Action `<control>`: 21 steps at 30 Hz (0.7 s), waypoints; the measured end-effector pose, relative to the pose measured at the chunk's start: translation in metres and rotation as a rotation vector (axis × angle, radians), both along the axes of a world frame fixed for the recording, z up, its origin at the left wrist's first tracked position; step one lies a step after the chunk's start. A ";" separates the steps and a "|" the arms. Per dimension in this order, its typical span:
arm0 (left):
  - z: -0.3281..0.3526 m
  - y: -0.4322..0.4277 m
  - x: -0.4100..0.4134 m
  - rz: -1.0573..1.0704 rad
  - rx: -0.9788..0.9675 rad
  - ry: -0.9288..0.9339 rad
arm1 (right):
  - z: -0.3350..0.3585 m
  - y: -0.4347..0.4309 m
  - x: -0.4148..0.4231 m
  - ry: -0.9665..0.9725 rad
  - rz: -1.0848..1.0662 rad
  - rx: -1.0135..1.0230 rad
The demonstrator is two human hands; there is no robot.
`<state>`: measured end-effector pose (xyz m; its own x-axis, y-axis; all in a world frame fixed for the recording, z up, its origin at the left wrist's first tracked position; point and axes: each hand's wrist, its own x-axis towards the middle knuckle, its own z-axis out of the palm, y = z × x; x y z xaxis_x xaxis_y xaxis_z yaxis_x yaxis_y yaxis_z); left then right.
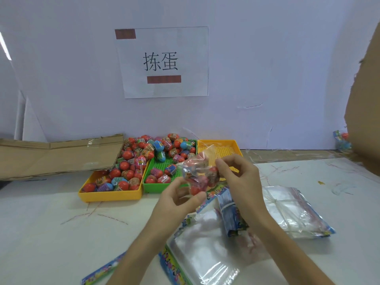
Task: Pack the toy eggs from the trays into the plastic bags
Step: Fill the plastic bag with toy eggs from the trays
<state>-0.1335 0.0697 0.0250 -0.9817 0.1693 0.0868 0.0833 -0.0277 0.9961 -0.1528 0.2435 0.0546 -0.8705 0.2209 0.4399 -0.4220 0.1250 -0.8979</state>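
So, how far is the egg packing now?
Done: the right yellow tray looks empty, and one filled bag lies far right. In hand: the left hand and right hand hold a bag of eggs. Left: many eggs in the left yellow tray and green tray.

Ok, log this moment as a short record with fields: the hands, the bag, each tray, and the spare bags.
left hand: holds the filled bag from below
right hand: pinches the bag's top
filled bag: clear plastic, several toy eggs inside, held above the table
left yellow tray: full of eggs
green tray: eggs heaped at the back, fewer in front
right yellow tray: no eggs visible
empty bags: stacks on the table, near right
sign: paper on the wall
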 end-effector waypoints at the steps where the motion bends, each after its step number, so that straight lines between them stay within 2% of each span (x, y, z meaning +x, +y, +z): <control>1: -0.002 0.000 -0.001 0.039 0.020 0.023 | 0.000 0.000 -0.001 -0.007 0.021 -0.003; 5: 0.003 -0.003 0.000 0.121 0.100 0.100 | -0.001 0.000 -0.002 -0.077 0.055 0.055; 8: 0.004 -0.005 0.000 0.178 -0.056 0.212 | 0.002 0.003 -0.001 0.003 -0.020 0.158; 10: 0.005 -0.004 0.001 0.179 -0.156 0.297 | 0.006 0.004 0.002 0.091 0.049 0.147; 12: 0.005 -0.004 0.002 0.181 -0.172 0.317 | 0.009 0.003 0.003 0.084 0.150 0.129; 15: 0.005 -0.006 0.000 0.188 -0.148 0.344 | 0.006 0.001 0.001 0.048 0.158 0.171; 18: 0.004 -0.007 -0.002 0.216 -0.083 0.356 | 0.005 0.003 -0.001 0.016 0.153 0.075; 21: 0.004 -0.008 -0.004 0.238 -0.008 0.336 | 0.005 0.006 -0.002 -0.025 0.162 0.103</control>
